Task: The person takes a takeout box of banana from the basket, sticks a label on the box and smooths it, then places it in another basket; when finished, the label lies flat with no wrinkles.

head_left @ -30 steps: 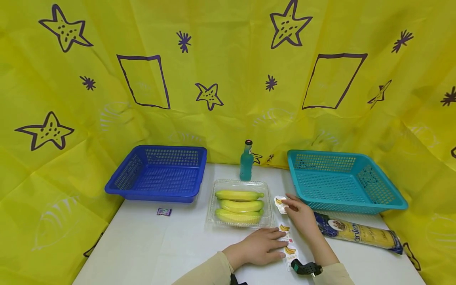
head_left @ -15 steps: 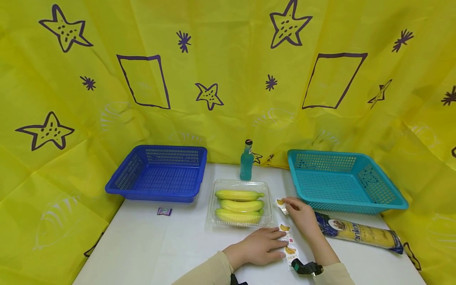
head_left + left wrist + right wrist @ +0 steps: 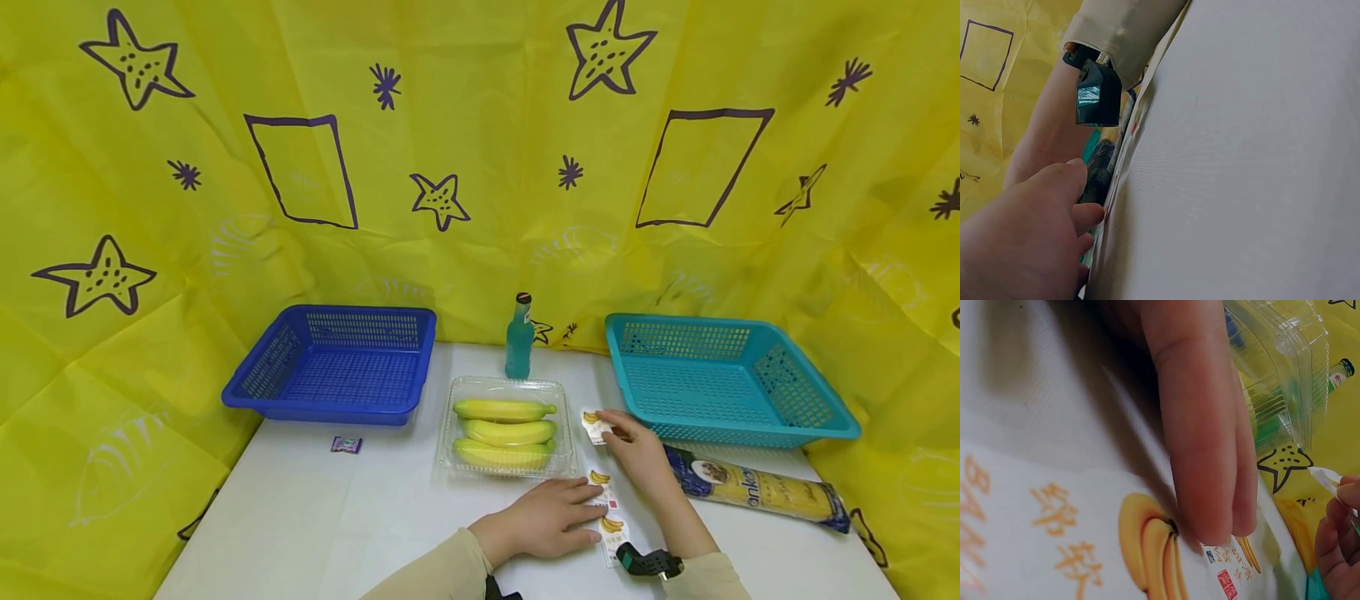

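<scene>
In the head view my left hand [image 3: 551, 518] lies palm down, its extended fingers pressing on white paper labels [image 3: 615, 542] printed with bananas. My right hand [image 3: 633, 450] pinches another banana label [image 3: 594, 427] between thumb and fingers, just right of a clear plastic box [image 3: 444, 462] of several bananas [image 3: 510, 433]. Whether that label joins the others is unclear. Up close in the right wrist view, the left hand's fingers [image 3: 1200, 444] touch the printed paper, with the right hand [image 3: 1338, 544] behind. The left wrist view shows the left hand [image 3: 1029, 231] at the table surface.
A blue basket [image 3: 322, 412] stands back left and a teal basket [image 3: 738, 433] back right. Behind the box is a bottle of blue-green drink [image 3: 517, 346]. A bag of pasta [image 3: 757, 487] lies right of the right arm; a purple wrapped candy [image 3: 347, 445] lies left.
The pinched label was tilted half a second ago and now shows more of its face. My right hand has shifted slightly, while the left hand keeps its place.
</scene>
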Demonstrator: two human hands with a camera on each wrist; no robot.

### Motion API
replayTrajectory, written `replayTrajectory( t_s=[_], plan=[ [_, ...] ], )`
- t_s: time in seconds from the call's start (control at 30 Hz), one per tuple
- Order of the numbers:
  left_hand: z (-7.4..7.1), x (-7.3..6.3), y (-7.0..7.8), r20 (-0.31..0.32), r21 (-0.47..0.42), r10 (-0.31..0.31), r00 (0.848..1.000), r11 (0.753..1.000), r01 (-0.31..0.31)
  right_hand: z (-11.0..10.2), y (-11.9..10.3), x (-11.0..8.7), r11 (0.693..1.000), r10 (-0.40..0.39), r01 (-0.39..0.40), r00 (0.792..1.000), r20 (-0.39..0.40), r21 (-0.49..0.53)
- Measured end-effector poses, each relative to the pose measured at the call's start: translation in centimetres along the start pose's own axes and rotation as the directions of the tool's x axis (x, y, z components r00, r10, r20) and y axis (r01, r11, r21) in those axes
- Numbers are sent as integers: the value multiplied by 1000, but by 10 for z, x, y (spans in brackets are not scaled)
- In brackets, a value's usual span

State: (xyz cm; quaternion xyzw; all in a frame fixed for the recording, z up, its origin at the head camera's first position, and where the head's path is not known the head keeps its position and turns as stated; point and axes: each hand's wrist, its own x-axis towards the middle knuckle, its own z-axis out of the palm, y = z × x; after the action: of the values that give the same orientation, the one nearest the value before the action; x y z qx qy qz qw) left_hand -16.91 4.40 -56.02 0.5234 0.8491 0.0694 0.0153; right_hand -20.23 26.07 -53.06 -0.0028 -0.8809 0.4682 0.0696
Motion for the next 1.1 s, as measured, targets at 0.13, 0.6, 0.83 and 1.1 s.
replayTrajectory(
  t_s=[0.13, 0.6, 0.83, 1.1],
  plan=[
    [-1, -1, 0, -2, -15, 9, 1000, 1000, -9, 0, -2, 0, 1000, -2, 2, 1000, 4, -1],
    [-52, -26, 3, 92, -256, 166, 982, 957, -138, -2, -7, 3, 999, -14, 15, 999, -29, 32],
    [-94, -56, -27, -167, -405, 11, 986, 911, -79, -2, -7, 3, 1000, -6, 7, 1000, -28, 17],
    [-110, -84, -78, -308, -662, -396, 865, 742, 104, -2, -10, 3, 998, 8, -7, 1000, -13, 69]
  ],
)
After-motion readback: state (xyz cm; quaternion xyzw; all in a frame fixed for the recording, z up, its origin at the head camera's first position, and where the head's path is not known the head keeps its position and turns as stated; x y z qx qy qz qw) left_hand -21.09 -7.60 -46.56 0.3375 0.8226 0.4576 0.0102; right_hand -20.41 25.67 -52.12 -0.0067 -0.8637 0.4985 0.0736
